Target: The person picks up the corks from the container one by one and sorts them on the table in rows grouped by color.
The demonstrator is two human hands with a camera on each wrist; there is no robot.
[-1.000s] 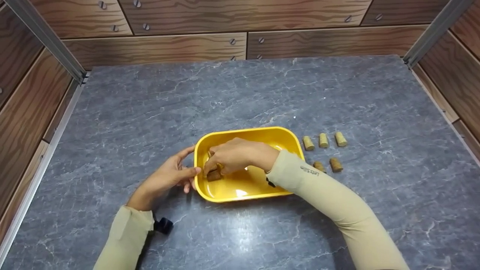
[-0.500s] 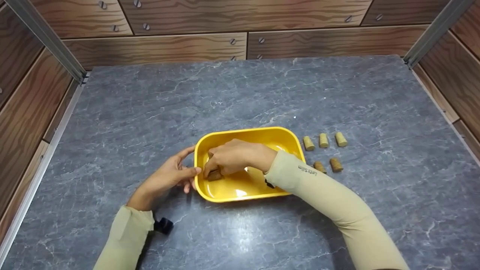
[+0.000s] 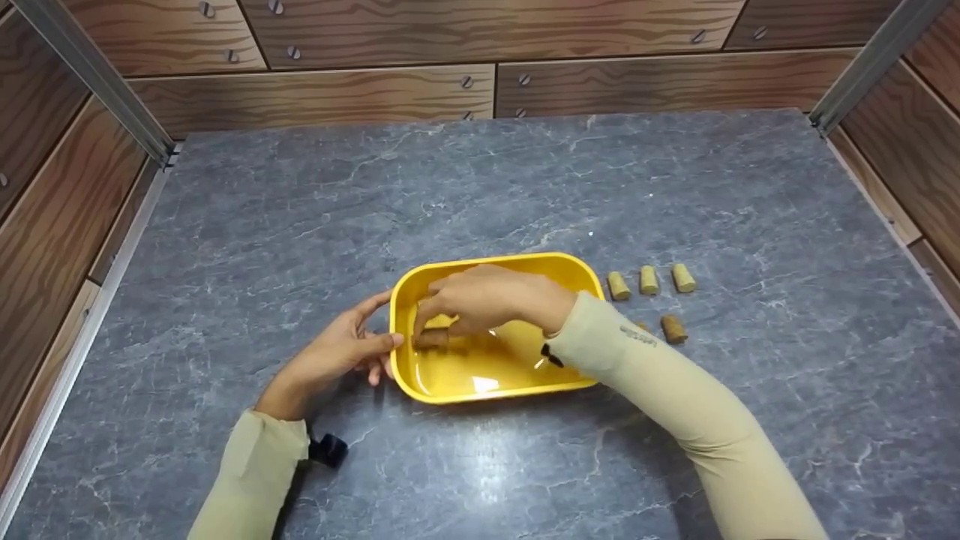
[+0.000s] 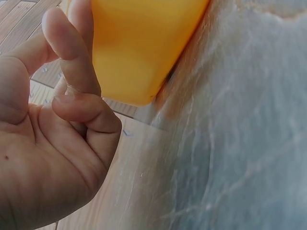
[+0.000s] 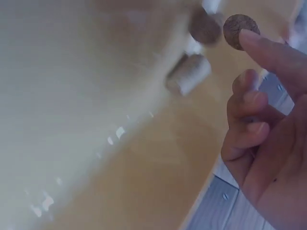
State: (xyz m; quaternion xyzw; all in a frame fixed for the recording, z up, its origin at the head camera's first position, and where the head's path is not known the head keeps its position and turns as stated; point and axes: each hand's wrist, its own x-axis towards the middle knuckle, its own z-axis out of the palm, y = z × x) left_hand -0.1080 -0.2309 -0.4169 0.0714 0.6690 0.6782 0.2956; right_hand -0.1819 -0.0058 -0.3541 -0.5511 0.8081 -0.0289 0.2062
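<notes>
Two hands work at a yellow plastic tub (image 3: 495,386). My left hand (image 3: 345,345) grips its left end, thumb at the rim and fingers outside the wall; the left wrist view shows the curled fingers against the tub (image 4: 139,52). Inside, my right hand (image 3: 487,300) reaches to the left end and pinches a brown cork (image 3: 433,338) between fingertips. In the right wrist view the round end of this cork (image 5: 240,31) sits at a fingertip. Near it in the tub lie a darker cork (image 5: 205,27) and a paler cork (image 5: 188,75).
Right of the tub, three pale corks (image 3: 649,280) stand in a row on the grey marbled table (image 3: 480,187). A brown cork (image 3: 673,329) is below them, with another mostly hidden by the right sleeve (image 3: 675,390). Wood-pattern walls (image 3: 480,30) enclose the back and sides.
My right hand has risen slightly and shifted right, with the brown cork turned level and lifted a little between its fingers. The left hand and the tub have stayed in place.
</notes>
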